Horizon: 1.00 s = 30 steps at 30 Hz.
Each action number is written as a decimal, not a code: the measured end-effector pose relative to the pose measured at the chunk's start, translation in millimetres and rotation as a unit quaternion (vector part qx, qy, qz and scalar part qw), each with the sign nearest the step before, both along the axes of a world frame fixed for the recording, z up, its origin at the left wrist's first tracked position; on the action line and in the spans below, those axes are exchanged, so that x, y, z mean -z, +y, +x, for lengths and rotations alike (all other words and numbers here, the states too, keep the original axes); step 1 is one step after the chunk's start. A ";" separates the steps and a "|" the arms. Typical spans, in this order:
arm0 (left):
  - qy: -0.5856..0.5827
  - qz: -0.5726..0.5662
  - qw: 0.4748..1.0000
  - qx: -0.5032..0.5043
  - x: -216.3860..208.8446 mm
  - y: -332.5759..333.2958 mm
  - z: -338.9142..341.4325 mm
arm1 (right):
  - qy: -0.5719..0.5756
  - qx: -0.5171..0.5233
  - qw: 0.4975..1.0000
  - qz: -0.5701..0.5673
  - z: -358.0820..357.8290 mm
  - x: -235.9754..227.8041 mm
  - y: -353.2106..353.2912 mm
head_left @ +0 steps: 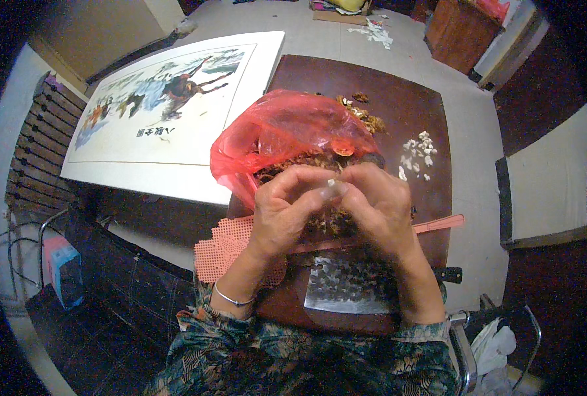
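Close together in front of the red bag, my left hand (281, 210) and my right hand (380, 203) pinch a small whitish piece (332, 182) between their fingertips. Its kind is too small to make out. Just beyond them lies a red plastic bag (287, 119), its mouth turned toward me, holding brown, stringy-looking matter (307, 160). More brown bits show beneath my hands, partly hidden. To the right of my right hand several small white pieces (420, 153) are scattered on the brown table (432, 99). Yellowish-brown scraps (366, 117) lie past the bag.
A pink fly swatter (224, 247) passes under my wrists. Nearer me rests a cleaver (346, 287), its black handle (448, 274) pointing right. On the left stands a white panel with painted horses (175, 105). A metal chair frame (465, 350) is at lower right.
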<state>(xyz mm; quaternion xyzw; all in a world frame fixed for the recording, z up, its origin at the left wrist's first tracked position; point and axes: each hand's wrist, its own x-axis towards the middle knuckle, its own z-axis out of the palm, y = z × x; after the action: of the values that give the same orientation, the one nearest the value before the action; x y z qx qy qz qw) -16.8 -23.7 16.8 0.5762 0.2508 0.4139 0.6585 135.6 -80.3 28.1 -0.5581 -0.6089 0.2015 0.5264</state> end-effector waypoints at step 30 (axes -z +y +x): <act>0.069 0.126 0.987 -0.067 11.0 0.5 4.0 | -0.261 0.061 0.953 0.140 -0.5 5.1 2.7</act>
<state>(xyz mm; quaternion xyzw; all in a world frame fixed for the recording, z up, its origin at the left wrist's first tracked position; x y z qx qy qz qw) -12.9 -23.2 5.8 0.6637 0.2798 0.4442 0.5328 135.1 -77.7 23.0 -0.5480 -0.7120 -0.0708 0.4334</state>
